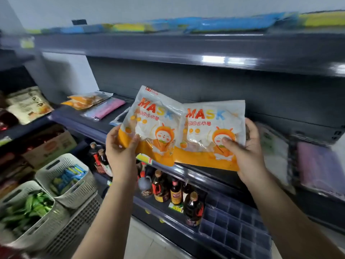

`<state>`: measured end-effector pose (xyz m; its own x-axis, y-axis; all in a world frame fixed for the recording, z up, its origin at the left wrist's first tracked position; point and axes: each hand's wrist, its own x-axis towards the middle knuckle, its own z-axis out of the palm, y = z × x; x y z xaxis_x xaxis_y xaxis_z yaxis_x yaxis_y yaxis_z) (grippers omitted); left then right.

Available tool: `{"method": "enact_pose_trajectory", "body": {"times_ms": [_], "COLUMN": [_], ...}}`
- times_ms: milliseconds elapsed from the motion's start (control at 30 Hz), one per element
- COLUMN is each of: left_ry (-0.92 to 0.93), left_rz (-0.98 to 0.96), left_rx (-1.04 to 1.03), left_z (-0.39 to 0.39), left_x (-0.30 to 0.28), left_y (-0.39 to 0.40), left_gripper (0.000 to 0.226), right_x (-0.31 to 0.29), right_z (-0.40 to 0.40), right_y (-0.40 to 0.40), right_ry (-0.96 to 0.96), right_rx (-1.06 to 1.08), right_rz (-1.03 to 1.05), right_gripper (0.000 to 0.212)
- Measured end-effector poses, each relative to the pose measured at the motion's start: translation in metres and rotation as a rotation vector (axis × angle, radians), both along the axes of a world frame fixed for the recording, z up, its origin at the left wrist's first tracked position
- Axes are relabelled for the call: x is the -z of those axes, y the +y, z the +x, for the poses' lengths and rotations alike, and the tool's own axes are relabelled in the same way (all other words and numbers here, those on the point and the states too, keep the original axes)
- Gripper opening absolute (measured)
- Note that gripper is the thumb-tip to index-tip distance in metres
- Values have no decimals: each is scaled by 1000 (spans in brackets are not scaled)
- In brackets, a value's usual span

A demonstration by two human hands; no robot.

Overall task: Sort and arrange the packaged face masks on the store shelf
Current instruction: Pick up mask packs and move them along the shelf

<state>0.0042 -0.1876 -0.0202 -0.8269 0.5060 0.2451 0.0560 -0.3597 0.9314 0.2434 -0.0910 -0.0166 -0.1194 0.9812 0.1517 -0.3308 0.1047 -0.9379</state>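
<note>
Two white-and-orange "MASK" packs are held up in front of the dark middle shelf (89,124). My left hand (121,146) grips the lower left corner of the left pack (156,120). My right hand (246,144) grips the right side of the right pack (211,128), thumb across its front. The two packs overlap at the centre. More packs lie flat on the shelf: orange packs (84,100) and a pink pack (106,109) at the left, a white pack (276,152) and a purple pack (321,165) at the right.
The upper shelf (186,45) carries blurred blue and yellow packs (224,25). Dark sauce bottles (175,191) and a plastic divider tray (235,221) fill the shelf below. Woven baskets (74,195) of green and blue packets stand at lower left, beside snack bags (28,103).
</note>
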Motion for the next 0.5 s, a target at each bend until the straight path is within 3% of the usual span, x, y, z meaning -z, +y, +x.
{"method": "enact_pose_trajectory", "body": {"times_ms": [500], "left_ry": [-78], "left_rz": [-12], "left_rx": [-230], "left_z": [-175], "left_x": [14], "left_y": [-105], "left_gripper": [38], "right_x": [15], "right_z": [-204], "right_y": [-60], "right_ry": [-29], "right_rx": [-211], "right_rz": [27], "right_gripper": [71]}}
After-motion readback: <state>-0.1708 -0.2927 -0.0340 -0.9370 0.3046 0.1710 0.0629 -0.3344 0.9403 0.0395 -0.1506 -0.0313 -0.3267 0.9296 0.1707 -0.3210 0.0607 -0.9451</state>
